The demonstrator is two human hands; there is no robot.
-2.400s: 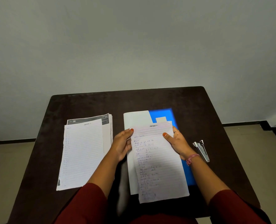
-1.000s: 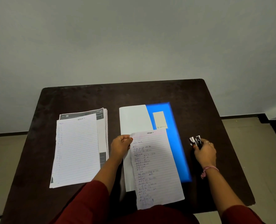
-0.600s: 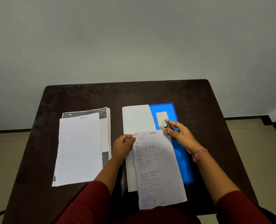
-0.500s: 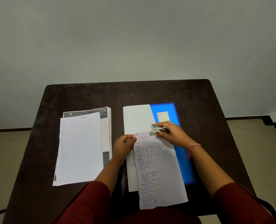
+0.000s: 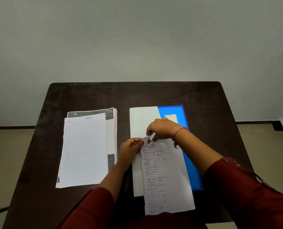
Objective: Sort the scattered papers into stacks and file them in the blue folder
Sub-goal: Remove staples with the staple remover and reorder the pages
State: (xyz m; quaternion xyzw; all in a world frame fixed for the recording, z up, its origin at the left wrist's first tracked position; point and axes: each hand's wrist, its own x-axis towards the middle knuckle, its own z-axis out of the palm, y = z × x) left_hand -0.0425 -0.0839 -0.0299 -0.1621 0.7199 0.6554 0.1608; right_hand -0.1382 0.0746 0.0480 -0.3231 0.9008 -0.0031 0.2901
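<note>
A lined, handwritten stack of sheets [image 5: 166,176] lies over the blue folder [image 5: 192,171] and a white sheet [image 5: 141,119] on the dark table [image 5: 154,95]. My left hand [image 5: 130,148] pinches the handwritten stack's top left corner. My right hand [image 5: 162,128] grips a small metal stapler [image 5: 151,138], whose jaws sit on that same corner. A second pile of papers [image 5: 86,149], topped by a lined sheet, lies to the left.
The table stands against a plain wall, with its right and left edges dropping to a tiled floor [image 5: 259,146]. A pale label [image 5: 171,117] is stuck on the folder's cover.
My right hand picked the stapler up from the table's right side and brought it left to the stack's top left corner. My left hand kept pinching that corner.
</note>
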